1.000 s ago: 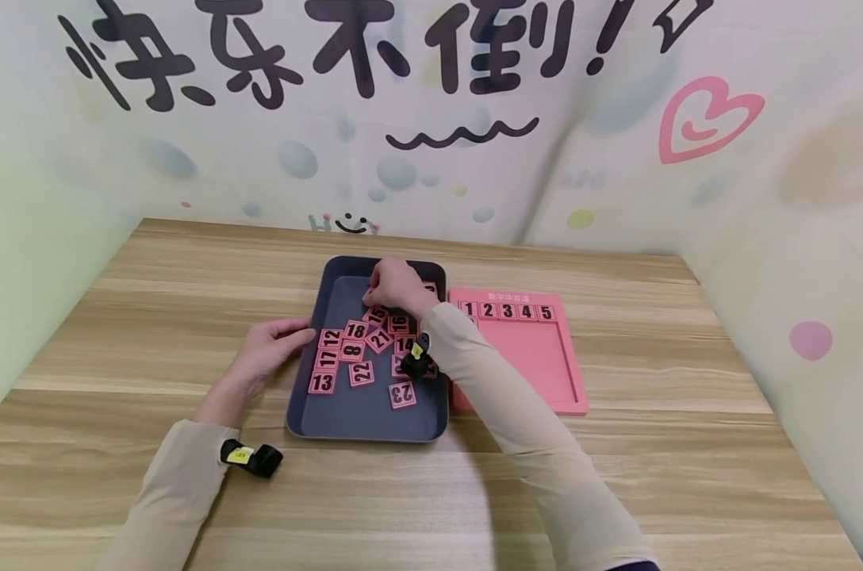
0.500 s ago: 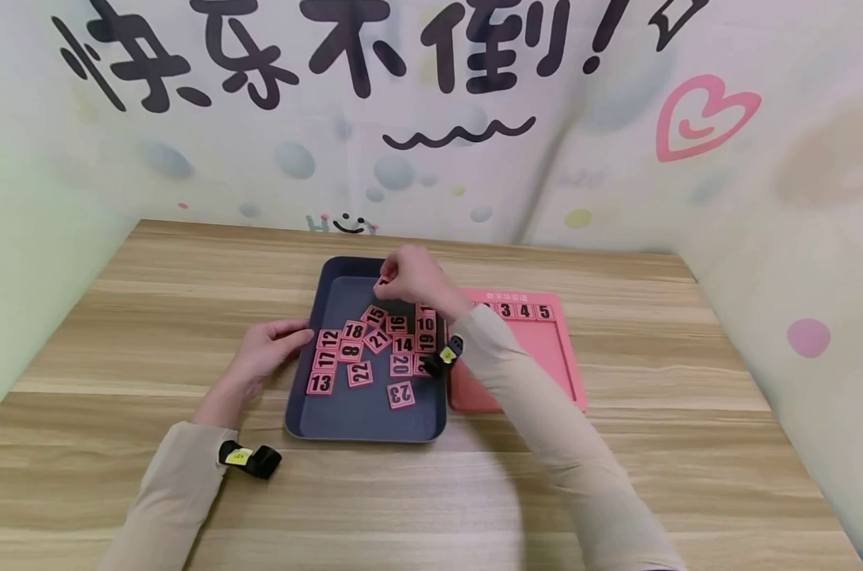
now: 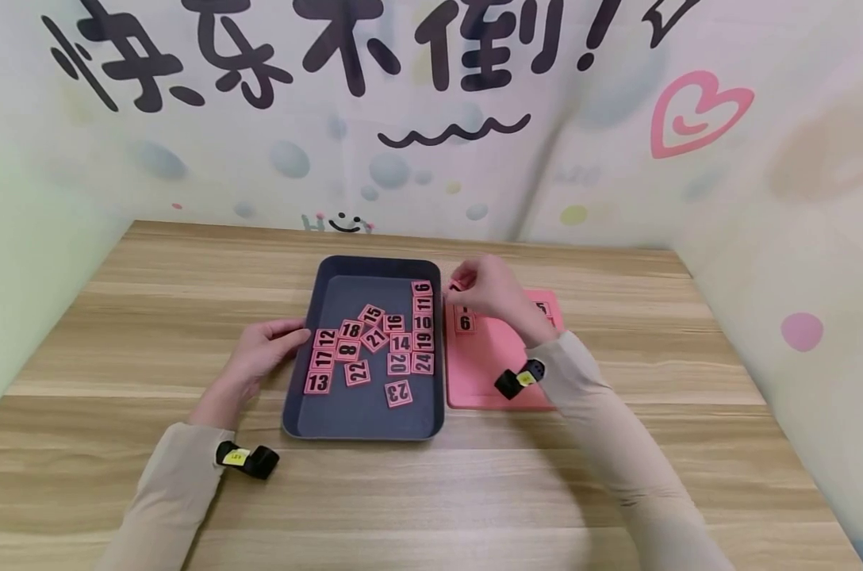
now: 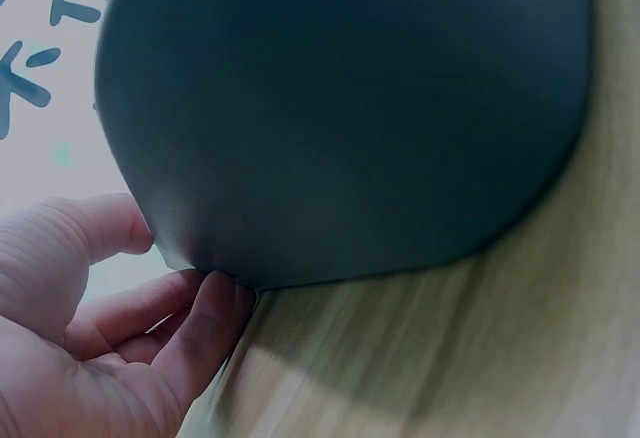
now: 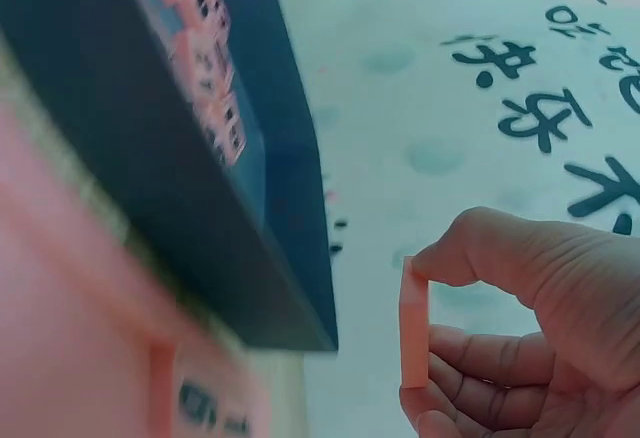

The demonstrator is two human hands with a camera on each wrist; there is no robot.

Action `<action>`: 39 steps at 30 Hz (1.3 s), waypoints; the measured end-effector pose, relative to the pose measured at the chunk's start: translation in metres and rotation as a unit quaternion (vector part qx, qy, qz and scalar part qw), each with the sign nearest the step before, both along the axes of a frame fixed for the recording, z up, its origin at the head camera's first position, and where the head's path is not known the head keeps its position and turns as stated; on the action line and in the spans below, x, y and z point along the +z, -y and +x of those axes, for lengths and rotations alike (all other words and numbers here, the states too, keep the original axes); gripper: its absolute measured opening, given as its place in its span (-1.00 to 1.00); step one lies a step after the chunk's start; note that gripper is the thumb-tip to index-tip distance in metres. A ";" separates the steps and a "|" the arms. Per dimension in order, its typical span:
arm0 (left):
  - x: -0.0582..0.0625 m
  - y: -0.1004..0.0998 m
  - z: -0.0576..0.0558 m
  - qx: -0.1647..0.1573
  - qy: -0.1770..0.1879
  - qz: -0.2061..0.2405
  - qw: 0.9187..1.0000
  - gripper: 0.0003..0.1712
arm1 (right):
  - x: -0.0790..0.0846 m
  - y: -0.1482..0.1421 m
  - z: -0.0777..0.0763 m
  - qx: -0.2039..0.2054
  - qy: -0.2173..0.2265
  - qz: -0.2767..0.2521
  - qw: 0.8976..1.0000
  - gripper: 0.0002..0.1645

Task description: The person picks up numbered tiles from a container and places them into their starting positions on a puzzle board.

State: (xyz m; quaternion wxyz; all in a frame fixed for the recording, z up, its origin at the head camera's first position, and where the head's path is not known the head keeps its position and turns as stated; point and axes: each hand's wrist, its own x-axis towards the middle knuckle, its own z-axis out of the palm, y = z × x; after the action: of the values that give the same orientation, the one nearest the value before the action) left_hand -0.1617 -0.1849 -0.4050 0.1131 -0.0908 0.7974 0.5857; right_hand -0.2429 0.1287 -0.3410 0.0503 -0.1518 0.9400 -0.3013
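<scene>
My left hand [image 3: 263,353] grips the left rim of a dark blue tray [image 3: 360,424], thumb over the edge. In the left wrist view its fingers [image 4: 205,318] meet the tray's outer wall. Numbered pink tiles lie in the tray, among them the 23 tile [image 3: 399,393] and the 13 tile [image 3: 318,383]. My right hand [image 3: 490,289] pinches a pink number tile [image 5: 414,328] between thumb and fingers, above the upper left corner of a pink framed board [image 3: 485,365]. On the board, the 6 tile [image 3: 465,323] shows below the top row, which the hand mostly hides.
The tray and board stand side by side on a wood-grain table [image 3: 374,500]. A printed wall sheet [image 3: 274,190] rises behind the table. Black wrist cameras hang from both sleeves, the right one [image 3: 519,379] over the board.
My right hand has carried the tile from the tray's upper part rightward to over the board. More tiles at the tray's right side now show. The left hand keeps its place on the rim.
</scene>
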 end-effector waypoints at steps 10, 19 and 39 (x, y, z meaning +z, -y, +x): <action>-0.002 0.001 -0.002 0.002 0.000 -0.008 1.000 -0.45 | -0.028 -0.044 0.010 -0.015 0.017 0.003 1.000 -0.76; -0.001 0.000 -0.002 0.004 0.001 -0.005 1.000 -0.46 | -0.049 -0.057 0.014 -0.010 0.008 0.006 1.000 -0.83; -0.002 0.001 -0.001 0.003 -0.005 -0.004 1.000 -0.48 | -0.045 -0.063 0.021 0.009 0.056 0.041 0.998 -0.65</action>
State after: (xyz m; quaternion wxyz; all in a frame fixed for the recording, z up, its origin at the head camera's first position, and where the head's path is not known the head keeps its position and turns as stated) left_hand -0.1631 -0.1861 -0.4073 0.1070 -0.0913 0.8001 0.5832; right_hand -0.2216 0.1922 -0.3856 0.1115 -0.1405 0.9458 -0.2705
